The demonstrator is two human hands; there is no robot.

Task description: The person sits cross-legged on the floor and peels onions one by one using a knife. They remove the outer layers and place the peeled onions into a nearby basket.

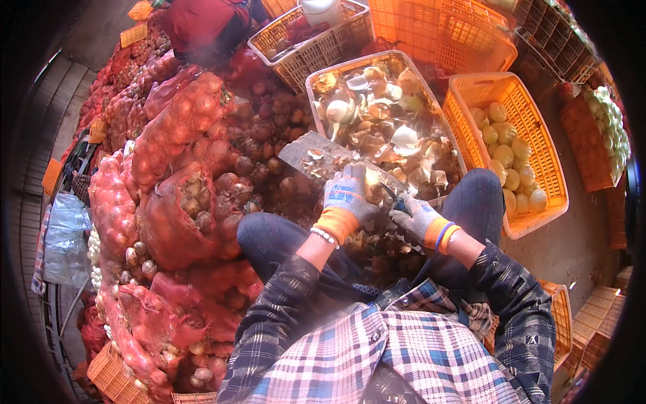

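My left hand [348, 194], in a grey and orange work glove, rests on a worn board [323, 156], its fingers against an onion [372, 178]. In a matching glove, my right hand [416, 217] is closed around the handle of a knife [387, 191], whose blade is beside the onion. The board lies across the near edge of a crate of onion skins [446, 136]. One whitish onion [338, 111] lies among those skins. To the right, an orange plastic crate [542, 139] holds several peeled onions [509, 156].
Red mesh sacks of onions [176, 126] are heaped at the left, with loose unpeeled onions [262, 136] beside the board. Another person [207, 28] in red is at the top left. A crate with a white container [322, 11] and more orange crates [444, 30] stand beyond.
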